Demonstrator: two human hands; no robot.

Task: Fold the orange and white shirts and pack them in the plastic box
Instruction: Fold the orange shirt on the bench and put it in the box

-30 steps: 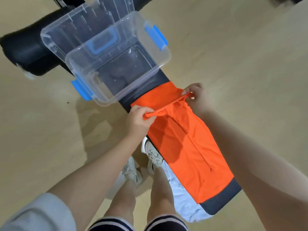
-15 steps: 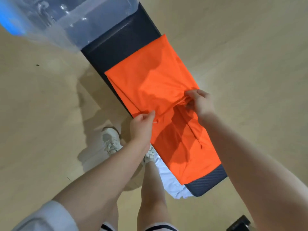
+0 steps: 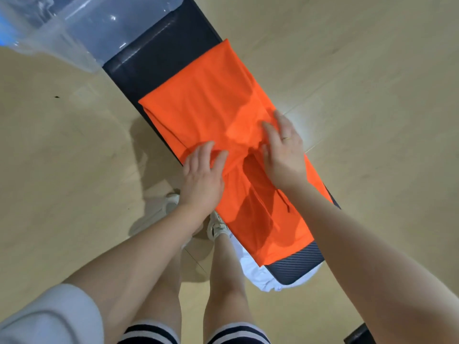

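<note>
The orange shirt [image 3: 211, 100] lies along a narrow black padded bench [image 3: 159, 53], its far part folded back toward me. My left hand [image 3: 202, 170] rests flat on the folded edge near the bench's left side, fingers straight. On the same fold, farther right, lies my right hand [image 3: 283, 147], its fingers spread on the cloth. The white shirt [image 3: 250, 269] hangs under the bench's near end, mostly hidden. The clear plastic box [image 3: 82, 28] with a blue latch stands on the bench's far end, cut off by the top edge.
A light wooden floor [image 3: 372, 70] surrounds the bench. My legs and white shoes [image 3: 218, 227] stand at the bench's left side. A dark object [image 3: 359, 335] shows at the bottom right corner.
Both hands brought the shirt's far edge toward me, laid it down and released their pinch; they now lie flat on the fold. The view tilted down, so the box slid to the top.
</note>
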